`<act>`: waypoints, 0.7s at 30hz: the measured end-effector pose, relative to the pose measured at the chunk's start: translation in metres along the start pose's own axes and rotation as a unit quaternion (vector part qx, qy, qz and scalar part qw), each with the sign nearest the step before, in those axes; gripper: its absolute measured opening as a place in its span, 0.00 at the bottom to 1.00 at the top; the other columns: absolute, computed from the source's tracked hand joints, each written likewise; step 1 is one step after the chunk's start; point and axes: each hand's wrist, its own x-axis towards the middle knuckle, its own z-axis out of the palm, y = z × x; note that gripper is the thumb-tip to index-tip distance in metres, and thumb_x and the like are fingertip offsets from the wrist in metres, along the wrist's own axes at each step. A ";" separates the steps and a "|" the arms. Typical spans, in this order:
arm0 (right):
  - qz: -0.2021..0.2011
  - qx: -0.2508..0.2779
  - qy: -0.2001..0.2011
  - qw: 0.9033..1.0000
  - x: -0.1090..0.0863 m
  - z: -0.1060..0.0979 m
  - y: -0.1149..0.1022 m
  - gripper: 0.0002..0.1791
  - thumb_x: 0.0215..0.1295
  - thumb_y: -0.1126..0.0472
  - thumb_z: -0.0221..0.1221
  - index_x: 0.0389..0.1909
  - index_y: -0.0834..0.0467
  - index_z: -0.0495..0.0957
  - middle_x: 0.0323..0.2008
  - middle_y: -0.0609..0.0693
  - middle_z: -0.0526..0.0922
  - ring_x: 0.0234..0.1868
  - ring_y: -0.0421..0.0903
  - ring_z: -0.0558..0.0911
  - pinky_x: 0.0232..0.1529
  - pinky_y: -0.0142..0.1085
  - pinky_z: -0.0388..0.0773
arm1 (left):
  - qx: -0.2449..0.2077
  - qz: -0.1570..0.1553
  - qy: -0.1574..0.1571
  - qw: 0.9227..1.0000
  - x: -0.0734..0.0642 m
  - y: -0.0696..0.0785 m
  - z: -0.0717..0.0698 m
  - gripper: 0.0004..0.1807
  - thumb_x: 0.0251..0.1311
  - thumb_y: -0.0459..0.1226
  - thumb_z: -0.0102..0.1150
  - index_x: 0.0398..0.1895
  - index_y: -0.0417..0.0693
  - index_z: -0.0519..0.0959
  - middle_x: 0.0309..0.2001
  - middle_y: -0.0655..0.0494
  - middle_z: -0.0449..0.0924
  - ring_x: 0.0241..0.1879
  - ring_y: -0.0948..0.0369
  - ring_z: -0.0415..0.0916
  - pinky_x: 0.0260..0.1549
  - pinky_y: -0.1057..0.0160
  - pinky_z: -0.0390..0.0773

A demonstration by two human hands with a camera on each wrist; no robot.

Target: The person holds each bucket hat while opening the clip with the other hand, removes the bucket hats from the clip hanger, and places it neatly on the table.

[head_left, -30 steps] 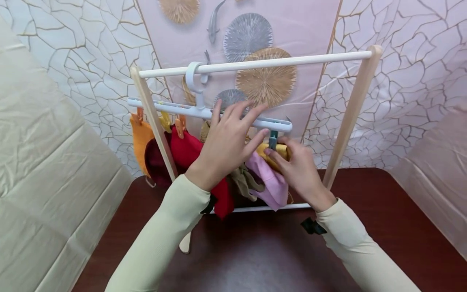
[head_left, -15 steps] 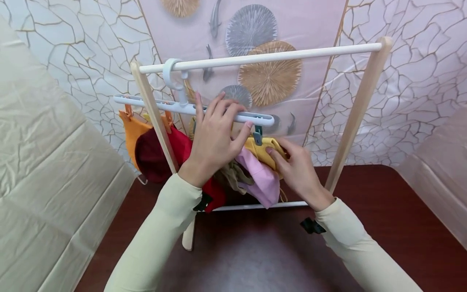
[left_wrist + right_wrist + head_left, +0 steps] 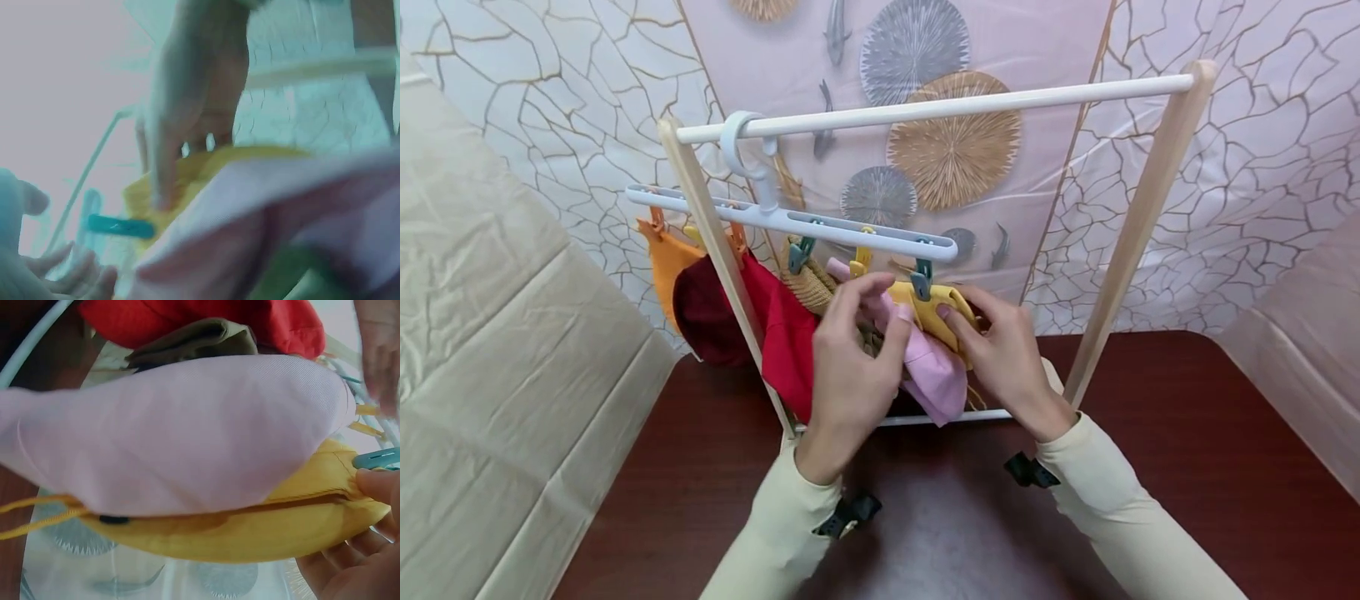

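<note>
In the head view, my right hand (image 3: 1015,358) pinches the edge of a yellow cloth hat (image 3: 934,315) between thumb and fingers. A teal clip (image 3: 922,279) on the pale blue hanger (image 3: 880,240) bites the hat's upper edge. My left hand (image 3: 853,367) is off the hanger, fingers loosely curved and holding nothing, in front of a pink hat (image 3: 936,375). In the right wrist view, the pink hat (image 3: 187,431) overlaps the yellow hat (image 3: 250,540), which has a yellow cord. The left wrist view is blurred; the teal clip (image 3: 122,226) appears beside my left fingers.
The hanger hooks over the white rail (image 3: 940,111) of a wooden-sided rack (image 3: 1138,242). An orange cloth piece (image 3: 670,267), a maroon hat (image 3: 703,308), a red hat (image 3: 786,333) and a straw-coloured piece (image 3: 808,287) hang further left. Below is a dark table (image 3: 925,533).
The hanger has slid left along the rail under my left hand. That hand then came off the hanger and dropped lower. My right hand keeps its pinch on the yellow hat.
</note>
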 end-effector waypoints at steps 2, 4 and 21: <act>0.008 0.013 0.003 1.000 -0.001 0.001 -0.003 0.12 0.72 0.65 0.67 0.53 0.62 0.87 0.47 0.56 0.91 0.41 0.49 0.90 0.37 0.20 0.80 | -0.015 -0.063 -0.034 0.997 -0.004 0.002 0.004 0.22 0.73 0.35 0.62 0.67 0.40 0.77 0.58 0.48 0.81 0.49 0.56 0.82 0.49 0.58 0.85; 0.012 0.017 0.004 1.000 -0.003 0.002 -0.005 0.13 0.72 0.65 0.67 0.54 0.62 0.87 0.47 0.56 0.91 0.41 0.48 0.90 0.37 0.21 0.80 | -0.031 -0.095 -0.057 0.993 -0.001 0.003 0.008 0.26 0.73 0.34 0.61 0.72 0.40 0.73 0.66 0.48 0.79 0.57 0.56 0.81 0.53 0.57 0.85; -0.026 -0.036 0.022 0.999 -0.011 0.014 -0.010 0.11 0.71 0.63 0.68 0.51 0.60 0.86 0.43 0.52 0.89 0.36 0.45 0.85 0.35 0.39 0.82 | -0.211 -0.186 -0.142 0.949 0.020 0.002 0.008 0.19 0.81 0.30 0.48 0.70 0.34 0.73 0.59 0.41 0.77 0.43 0.54 0.80 0.30 0.59 0.88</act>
